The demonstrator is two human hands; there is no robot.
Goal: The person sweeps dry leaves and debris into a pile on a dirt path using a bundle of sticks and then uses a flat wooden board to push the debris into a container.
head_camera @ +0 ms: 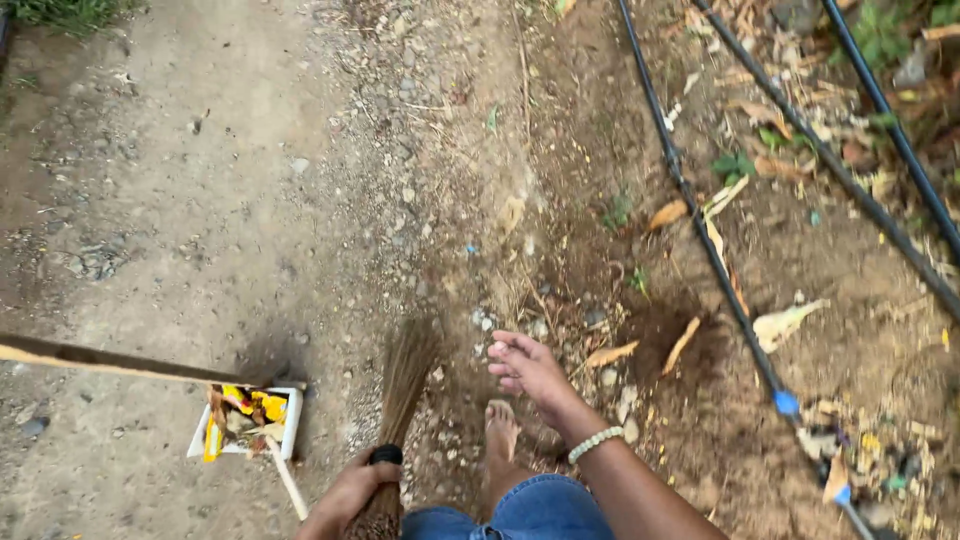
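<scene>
My left hand (pixel 350 492) is shut around the black-bound neck of a brown straw broom (pixel 405 375), whose bristles point away from me onto the dirt. My right hand (pixel 528 368), with a pale beaded bracelet on the wrist, hovers open, fingers spread, above the ground just right of the broom. My bare foot (pixel 500 430) stands on the soil under that hand. Left of the broom lies a white dustpan (pixel 292 418) holding yellow wrappers and dry leaves, and a long wooden stick (pixel 110 362) reaches to it from the left.
Three black irrigation pipes (pixel 700 225) run diagonally across the soil on the right, with blue fittings (pixel 786 402). Dry leaves (pixel 680 345) and small stones are scattered around. A litter pile (pixel 880 455) lies at the lower right. A packed dirt path (pixel 200 180) fills the left.
</scene>
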